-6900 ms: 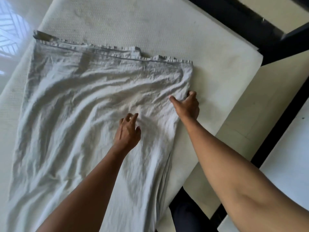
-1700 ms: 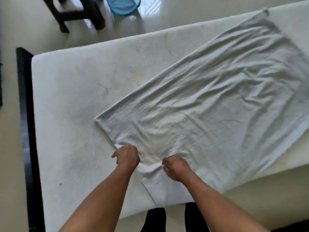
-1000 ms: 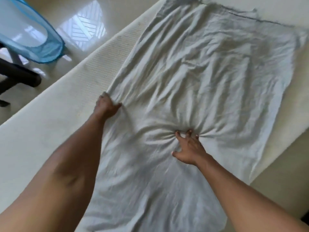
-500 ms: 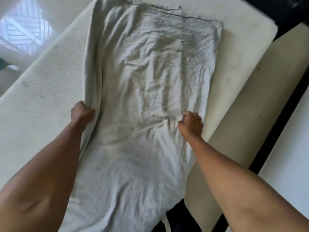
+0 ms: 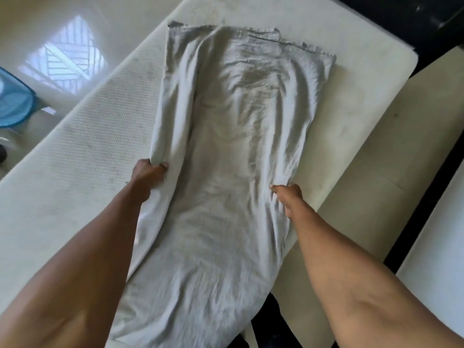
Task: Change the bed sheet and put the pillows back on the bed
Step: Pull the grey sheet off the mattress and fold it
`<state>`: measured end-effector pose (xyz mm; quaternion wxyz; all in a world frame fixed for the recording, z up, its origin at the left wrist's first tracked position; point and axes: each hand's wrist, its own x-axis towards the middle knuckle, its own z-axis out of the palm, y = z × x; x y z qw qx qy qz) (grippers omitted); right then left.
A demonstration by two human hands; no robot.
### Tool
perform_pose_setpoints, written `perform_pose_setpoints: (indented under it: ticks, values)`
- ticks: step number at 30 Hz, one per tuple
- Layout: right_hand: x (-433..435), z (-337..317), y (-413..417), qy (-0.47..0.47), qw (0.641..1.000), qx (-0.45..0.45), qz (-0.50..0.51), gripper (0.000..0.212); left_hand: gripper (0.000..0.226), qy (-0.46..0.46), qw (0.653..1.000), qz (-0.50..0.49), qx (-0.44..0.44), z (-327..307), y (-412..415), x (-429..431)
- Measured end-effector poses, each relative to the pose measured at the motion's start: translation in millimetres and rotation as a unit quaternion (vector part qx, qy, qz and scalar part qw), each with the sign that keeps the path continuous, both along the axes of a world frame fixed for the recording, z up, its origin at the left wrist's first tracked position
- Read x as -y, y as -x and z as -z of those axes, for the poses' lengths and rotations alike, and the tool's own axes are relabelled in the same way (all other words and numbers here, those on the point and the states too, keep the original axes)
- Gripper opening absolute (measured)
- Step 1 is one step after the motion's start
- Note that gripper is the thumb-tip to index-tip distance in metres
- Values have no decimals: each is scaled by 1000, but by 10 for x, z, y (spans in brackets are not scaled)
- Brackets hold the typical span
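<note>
Grey sheet [image 5: 233,159] on mattress [image 5: 75,146], both edges gripped.

I see both bare forearms stretched forward and spread apart. My left hand [image 5: 148,172] is curled into a fist, knuckles up, clenching cloth. My right hand [image 5: 288,195] has its fingers [image 5: 276,190] bent inward, pinching a fold.

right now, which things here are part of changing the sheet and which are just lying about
Part of the job:
- grey sheet, folded narrow on the mattress
- bare mattress
- left hand and right hand, each gripping a long edge of the sheet

Just lying about:
- blue item on the floor
- dark bed frame
</note>
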<state>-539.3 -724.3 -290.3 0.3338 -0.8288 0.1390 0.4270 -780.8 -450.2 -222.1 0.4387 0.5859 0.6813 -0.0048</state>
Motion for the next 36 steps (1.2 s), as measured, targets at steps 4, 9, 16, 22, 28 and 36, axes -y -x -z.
perform_pose_setpoints:
  ticks: [4, 9, 16, 22, 28, 36]
  values:
    - [-15, -674, 43, -56, 997, 48, -14, 21, 27, 31, 999, -7, 39, -619, 53, 73]
    - [-150, -1824, -114, -124, 987, 98, -38, 18, 33, 48, 995, 5, 87, -1675, 26, 25]
    - [-271, -3908, -605, -189, 948, 256, -24, 14, 28, -76, 973, 14, 218, -3616, -42, -173]
    - [246, -5206, -757, -198, 914, 346, 70, 34, 49, -181, 930, -105, 303, -4744, 224, -264]
    - [676, -5772, -780, -222, 884, 380, 158, 33, 25, -229, 878, -200, 369, -5344, 631, -260]
    - [691, -5734, -817, -217, 884, 371, 181, 28, 28, -178, 881, -247, 363, -5325, 758, -253]
